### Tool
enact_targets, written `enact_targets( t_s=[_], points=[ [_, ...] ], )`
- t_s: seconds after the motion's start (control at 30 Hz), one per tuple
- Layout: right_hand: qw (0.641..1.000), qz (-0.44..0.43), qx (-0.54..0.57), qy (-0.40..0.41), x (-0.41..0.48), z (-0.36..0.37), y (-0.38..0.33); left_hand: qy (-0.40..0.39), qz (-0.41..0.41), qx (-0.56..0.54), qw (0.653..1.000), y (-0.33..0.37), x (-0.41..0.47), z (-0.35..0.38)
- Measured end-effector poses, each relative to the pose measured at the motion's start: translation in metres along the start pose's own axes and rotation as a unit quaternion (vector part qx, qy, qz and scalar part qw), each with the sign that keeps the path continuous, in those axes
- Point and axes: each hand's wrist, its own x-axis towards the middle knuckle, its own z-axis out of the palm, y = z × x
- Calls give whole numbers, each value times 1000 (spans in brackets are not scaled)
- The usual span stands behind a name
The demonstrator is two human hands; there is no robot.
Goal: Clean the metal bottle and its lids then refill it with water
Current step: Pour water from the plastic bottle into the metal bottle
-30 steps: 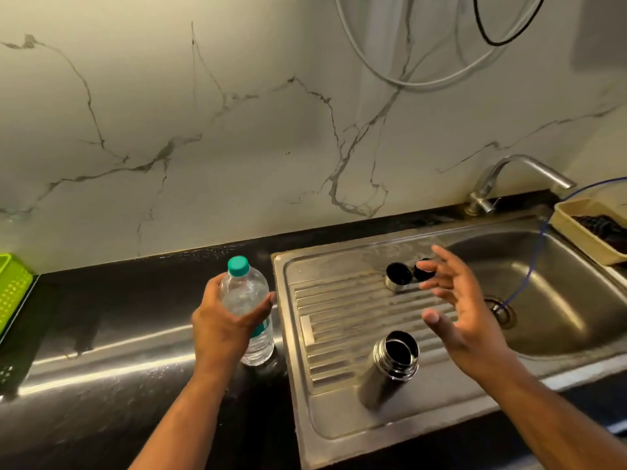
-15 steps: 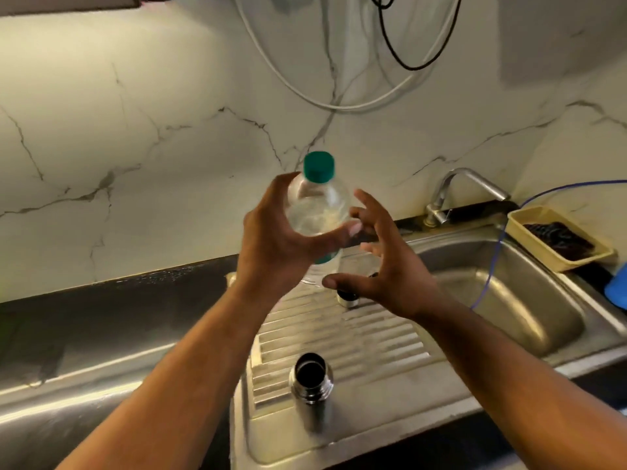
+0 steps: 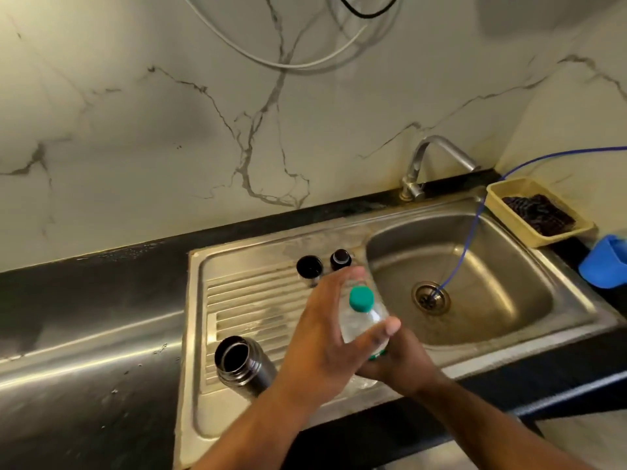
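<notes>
A clear plastic water bottle [image 3: 363, 320] with a green cap is held over the drainboard's right end. My left hand [image 3: 325, 337] wraps its upper body. My right hand [image 3: 397, 361] grips it from below, near the base. The metal bottle [image 3: 242, 366] stands open and uncapped on the ribbed drainboard, left of my hands. Its two lids, a wider dark cup lid [image 3: 309, 267] and a smaller black stopper [image 3: 340, 259], sit at the back of the drainboard.
The steel sink [image 3: 509, 266] has a drain with a blue hose [image 3: 464, 242] running into it. A tap [image 3: 427, 164] stands behind the basin. A beige tray [image 3: 498, 195] with a dark scrubber and a blue cup [image 3: 607, 262] sit at the right. Black counter lies at the left.
The plastic bottle was lifted from the counter, raised, then lowered toward the sink edge. My right hand has come in and closed on its lower part.
</notes>
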Motion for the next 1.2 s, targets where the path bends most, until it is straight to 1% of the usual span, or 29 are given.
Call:
enact_targets(
  t_s=[0.07, 0.13, 0.27, 0.33, 0.43, 0.53, 0.67, 0.8, 0.87, 0.93, 1.0, 1.03, 1.1, 1.2],
  points=[
    [1000, 0, -3, 8, -2, 2, 6, -8, 32, -44, 999, 2, -4, 0],
    [1000, 2, 0, 12, -3, 5, 9, -25, 51, -47, 997, 2, -5, 1],
    [1000, 0, 11, 13, -3, 3, 17, -78, 28, -28, 996, -3, -2, 2],
    [1000, -4, -1, 9, -3, 4, 20, -73, 27, -3, 997, -6, 0, 2],
    [1000, -4, -15, -1, 0, 6, 23, -35, 21, 12, 999, -5, 0, 7],
    [1000, 1, -17, 10, 1, 7, 23, 17, 5, 10, 1000, -3, -2, 17],
    [1000, -5, -16, 18, 1, 11, 22, 110, -54, -49, 991, -2, -4, 31],
    [1000, 2, -10, 5, -1, 13, 22, 163, -104, -95, 976, 3, -6, 36],
    [1000, 4, -15, 2, -2, 13, 23, 141, -104, -136, 975, -1, -5, 35],
    [1000, 2, -15, 7, -2, 12, 24, 75, -79, -173, 979, -6, -5, 32],
    [1000, -5, -8, 18, -3, 11, 23, 12, -37, -151, 988, -8, -8, 25],
    [1000, -7, -6, 22, -4, 11, 22, -2, -11, -131, 991, -9, -10, 22],
    [1000, -8, -5, 25, -5, 12, 20, 16, 15, -126, 992, -11, -11, 20],
    [1000, -9, -8, 25, -6, 13, 18, 91, -27, -165, 982, -5, -10, 24]
  ],
)
